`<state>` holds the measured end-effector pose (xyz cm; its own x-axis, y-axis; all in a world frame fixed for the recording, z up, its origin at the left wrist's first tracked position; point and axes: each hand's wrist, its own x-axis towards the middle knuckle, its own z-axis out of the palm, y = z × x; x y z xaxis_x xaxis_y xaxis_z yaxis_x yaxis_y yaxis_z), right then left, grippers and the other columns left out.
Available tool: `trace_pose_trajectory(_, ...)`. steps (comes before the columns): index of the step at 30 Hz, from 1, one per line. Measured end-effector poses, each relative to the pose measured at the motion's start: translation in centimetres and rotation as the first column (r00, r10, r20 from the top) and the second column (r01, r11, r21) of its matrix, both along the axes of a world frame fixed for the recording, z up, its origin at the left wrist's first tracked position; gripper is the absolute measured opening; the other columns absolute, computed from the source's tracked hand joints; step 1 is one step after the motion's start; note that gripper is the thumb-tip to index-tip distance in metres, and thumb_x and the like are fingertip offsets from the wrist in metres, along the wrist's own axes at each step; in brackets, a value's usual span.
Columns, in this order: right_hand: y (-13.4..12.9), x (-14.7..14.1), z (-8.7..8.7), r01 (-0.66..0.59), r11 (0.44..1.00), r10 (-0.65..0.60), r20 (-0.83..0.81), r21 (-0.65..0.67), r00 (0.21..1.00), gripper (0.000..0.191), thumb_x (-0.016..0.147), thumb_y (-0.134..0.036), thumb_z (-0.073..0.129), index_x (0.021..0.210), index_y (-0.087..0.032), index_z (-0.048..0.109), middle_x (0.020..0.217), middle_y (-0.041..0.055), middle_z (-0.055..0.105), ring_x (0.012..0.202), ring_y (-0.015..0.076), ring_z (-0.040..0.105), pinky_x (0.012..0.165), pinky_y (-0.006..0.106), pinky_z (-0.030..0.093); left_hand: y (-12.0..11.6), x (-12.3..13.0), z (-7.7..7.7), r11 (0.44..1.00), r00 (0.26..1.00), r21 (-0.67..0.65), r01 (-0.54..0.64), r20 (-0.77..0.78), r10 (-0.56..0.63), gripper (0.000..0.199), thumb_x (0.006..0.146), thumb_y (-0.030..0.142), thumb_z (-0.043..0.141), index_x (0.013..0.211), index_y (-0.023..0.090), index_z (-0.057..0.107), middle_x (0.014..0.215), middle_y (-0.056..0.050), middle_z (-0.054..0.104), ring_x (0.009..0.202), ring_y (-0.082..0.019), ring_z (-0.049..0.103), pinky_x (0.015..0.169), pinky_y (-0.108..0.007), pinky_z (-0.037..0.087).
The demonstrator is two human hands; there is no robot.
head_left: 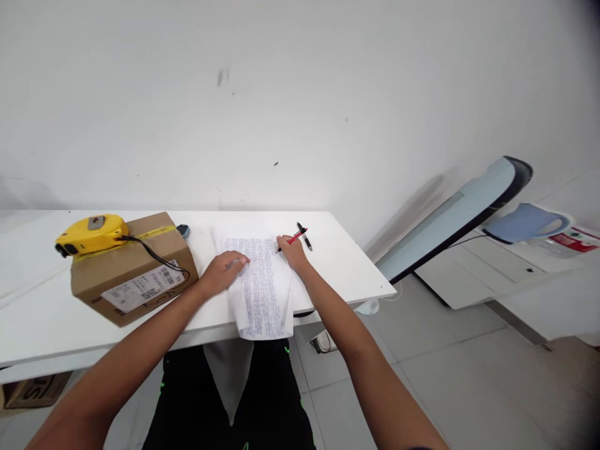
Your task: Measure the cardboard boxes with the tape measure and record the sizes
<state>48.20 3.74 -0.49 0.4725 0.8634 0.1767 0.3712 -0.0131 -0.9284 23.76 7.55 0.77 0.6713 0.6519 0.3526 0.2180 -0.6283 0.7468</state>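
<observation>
Though paper [263,287] over table-edge [368,294], room rightward.

My paper [260,287] is white, patterned with dense bands of blue script; my pen [296,236], red with black parts. Second pen [308,242]: black, paler at its middle. Tape measure [105,232]: bright yellow, trimmed black and grey; its cord [157,255], black. Carton [105,269]: brown, striped with yellow tape [159,232]; label [140,289], white, printed in black. Desk [342,262]: plain white. My trousers [276,394]: black, flecked bright green. Floor [435,331]: grey, lined in squares.
</observation>
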Motion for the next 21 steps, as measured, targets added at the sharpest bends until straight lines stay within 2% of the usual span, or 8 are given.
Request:
trace_pose_trajectory(4, 0.1, 0.2, -0.4, -0.046, 0.999, 0.046, -0.012, 0.008, 0.999, 0.035, 0.077, -0.044, 0.053, 0.052, -0.021, 0.055, 0.05, -0.0039, 0.046, 0.052, 0.0119, 0.039, 0.056, 0.027, 0.034, -0.4, -0.2, 0.3, 0.995, 0.995, -0.043, -0.095, 0.032, 0.096, 0.039, 0.088, 0.052, 0.05, 0.088, 0.02, 0.071, 0.097, -0.007, 0.074, 0.096, -0.024, 0.066, 0.09, -0.037, 0.048)
trace_pose_trajectory(9, 0.6, 0.4, -1.0, -0.068, 0.997, 0.069, -0.026, 0.026, 0.997, 0.038, 0.078, -0.049, 0.051, 0.055, -0.02, 0.06, 0.046, -0.0056, 0.042, 0.05, 0.0122, 0.041, 0.057, 0.027, 0.035, -0.3, -0.1, 0.8, 0.952, 0.965, -0.202, -0.23, 0.083, 0.251, 0.039, 0.085, 0.051, 0.048, 0.079, 0.018, 0.068, 0.079, -0.005, 0.07, 0.079, -0.021, 0.064, 0.08, -0.034, 0.048)
trace_pose_trajectory(14, 0.5, 0.4, -1.1, -0.102, 0.994, 0.104, -0.04, 0.051, 0.994, 0.039, 0.076, -0.051, 0.052, 0.052, -0.02, 0.057, 0.051, -0.0032, 0.051, 0.056, 0.0129, 0.047, 0.062, 0.027, 0.037, -0.2, 0.0, 0.6, 0.942, 0.967, -0.25, -0.224, 0.065, 0.247, 0.038, 0.085, 0.049, 0.049, 0.079, 0.017, 0.068, 0.076, -0.005, 0.069, 0.074, -0.018, 0.062, 0.076, -0.031, 0.047)
trace_pose_trajectory(21, 0.2, 0.3, -1.0, -0.094, 0.994, 0.097, -0.055, 0.053, 0.994, 0.045, 0.079, -0.059, 0.053, 0.06, -0.02, 0.062, 0.049, -0.0048, 0.044, 0.055, 0.0135, 0.044, 0.058, 0.027, 0.035, 0.3, -0.2, 0.1, 0.937, 0.967, -0.286, -0.201, 0.095, 0.236, 0.04, 0.085, 0.051, 0.049, 0.079, 0.016, 0.068, 0.078, -0.005, 0.068, 0.074, -0.019, 0.061, 0.077, -0.032, 0.045)
